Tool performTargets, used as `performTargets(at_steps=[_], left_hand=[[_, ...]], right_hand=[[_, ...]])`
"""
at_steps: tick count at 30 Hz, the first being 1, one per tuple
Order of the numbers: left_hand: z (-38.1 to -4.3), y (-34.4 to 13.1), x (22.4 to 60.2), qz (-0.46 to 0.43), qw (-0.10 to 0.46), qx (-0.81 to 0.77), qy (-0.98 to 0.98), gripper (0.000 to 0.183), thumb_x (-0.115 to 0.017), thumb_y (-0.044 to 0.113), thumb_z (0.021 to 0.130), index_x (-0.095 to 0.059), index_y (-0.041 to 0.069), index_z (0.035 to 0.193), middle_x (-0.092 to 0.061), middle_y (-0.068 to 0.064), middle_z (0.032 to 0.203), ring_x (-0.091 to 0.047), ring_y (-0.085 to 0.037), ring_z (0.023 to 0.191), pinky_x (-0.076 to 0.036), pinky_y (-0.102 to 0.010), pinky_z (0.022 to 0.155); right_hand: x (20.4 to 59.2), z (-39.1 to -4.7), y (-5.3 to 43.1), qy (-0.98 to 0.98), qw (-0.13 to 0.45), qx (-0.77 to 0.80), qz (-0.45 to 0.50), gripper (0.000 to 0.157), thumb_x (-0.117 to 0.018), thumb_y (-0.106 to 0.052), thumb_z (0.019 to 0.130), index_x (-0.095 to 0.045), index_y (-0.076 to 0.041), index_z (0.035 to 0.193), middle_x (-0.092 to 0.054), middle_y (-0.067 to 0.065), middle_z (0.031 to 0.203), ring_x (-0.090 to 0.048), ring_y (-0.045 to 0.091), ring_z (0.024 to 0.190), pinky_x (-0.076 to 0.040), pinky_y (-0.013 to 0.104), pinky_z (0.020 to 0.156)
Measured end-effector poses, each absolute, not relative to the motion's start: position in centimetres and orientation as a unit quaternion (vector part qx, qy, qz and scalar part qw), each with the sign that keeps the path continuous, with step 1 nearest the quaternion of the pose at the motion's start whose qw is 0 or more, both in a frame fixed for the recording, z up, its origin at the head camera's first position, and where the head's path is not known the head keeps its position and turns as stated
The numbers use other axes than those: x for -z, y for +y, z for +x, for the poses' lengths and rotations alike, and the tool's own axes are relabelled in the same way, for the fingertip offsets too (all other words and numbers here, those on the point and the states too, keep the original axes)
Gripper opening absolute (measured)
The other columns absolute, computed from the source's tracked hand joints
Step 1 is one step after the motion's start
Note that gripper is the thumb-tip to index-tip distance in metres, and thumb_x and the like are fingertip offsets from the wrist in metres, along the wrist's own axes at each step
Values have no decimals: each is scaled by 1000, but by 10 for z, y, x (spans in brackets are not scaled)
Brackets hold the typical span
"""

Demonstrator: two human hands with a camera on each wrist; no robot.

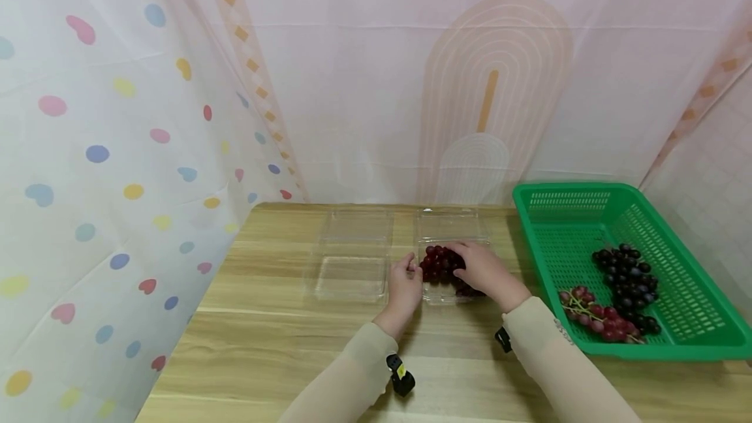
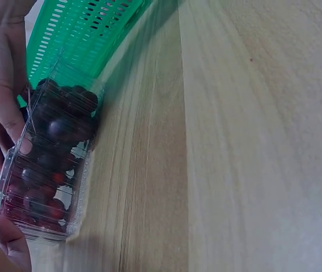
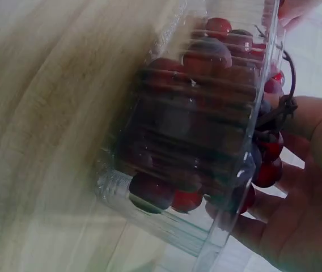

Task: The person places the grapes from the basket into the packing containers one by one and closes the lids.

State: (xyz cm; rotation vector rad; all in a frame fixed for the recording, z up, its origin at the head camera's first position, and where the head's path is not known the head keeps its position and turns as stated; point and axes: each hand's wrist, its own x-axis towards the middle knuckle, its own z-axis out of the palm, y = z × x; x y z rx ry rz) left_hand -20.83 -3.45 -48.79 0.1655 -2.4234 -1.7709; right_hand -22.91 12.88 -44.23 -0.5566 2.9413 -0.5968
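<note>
Red grapes (image 1: 437, 262) lie in the bottom half of a clear plastic clamshell box (image 1: 444, 296), its lid folded back. My right hand (image 1: 478, 269) reaches over them, fingers and thumb curved round the bunch. Close up in the right wrist view, dark red grapes (image 3: 206, 54) press against the ribbed wall, and a brown stem (image 3: 288, 107) sticks out above the rim beside the palm. At the box's left side, my left hand (image 1: 405, 289) pinches the rim. The left wrist view shows its fingertips (image 2: 15, 241) at the box's end.
A second clear clamshell box (image 1: 350, 277) stands open on the left with nothing in it. To the right, a green basket (image 1: 531, 240) holds a bunch of black grapes (image 1: 628, 279) and a bunch of red grapes (image 1: 611, 325). The wooden table (image 1: 258, 344) ends at a patterned curtain (image 1: 376, 83).
</note>
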Motion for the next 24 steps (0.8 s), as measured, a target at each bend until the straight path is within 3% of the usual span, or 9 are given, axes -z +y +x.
performTargets(at_steps=[4, 8, 12, 17, 24], left_hand=[[-208, -35, 488, 51, 76, 582, -808, 38, -55, -8, 88, -52, -12, 125, -52, -15, 95, -54, -16, 80, -49, -21, 68], [-206, -35, 486, 52, 74, 585, -806, 38, -55, -8, 88, -53, -12, 125, -52, -14, 95, -55, -17, 81, -50, -22, 69], [-207, -35, 486, 55, 68, 588, -804, 39, -54, -8, 88, -52, -11, 127, -52, -14, 96, -55, -17, 81, -50, -21, 69], [-207, -35, 486, 63, 63, 587, -805, 39, -55, -7, 88, -52, -9, 128, -53, -14, 98, -55, -16, 79, -51, -21, 66], [-208, -34, 486, 58, 70, 579, -811, 39, -55, -7, 87, -54, -9, 126, -54, -14, 96, -56, -18, 81, -52, -22, 69]], right_hand=[[441, -229, 128, 968, 59, 184, -160, 56, -67, -17, 88, -47, -12, 140, -43, 22, 141, -46, 42, 124, -43, 54, 97], [438, -222, 128, 974, 34, 185, -128, 59, -68, -22, 88, -45, -9, 141, -40, 24, 142, -45, 43, 124, -45, 55, 93], [434, -214, 131, 979, 11, 171, -109, 53, -70, -21, 86, -53, -1, 133, -48, 24, 136, -48, 41, 121, -46, 51, 95], [432, -210, 135, 980, 30, 168, -106, 46, -70, -19, 85, -59, 6, 123, -53, 24, 130, -52, 40, 117, -45, 49, 97], [431, -212, 141, 973, 65, 197, -102, 48, -67, -19, 88, -56, 6, 126, -49, 27, 133, -48, 43, 120, -43, 51, 98]])
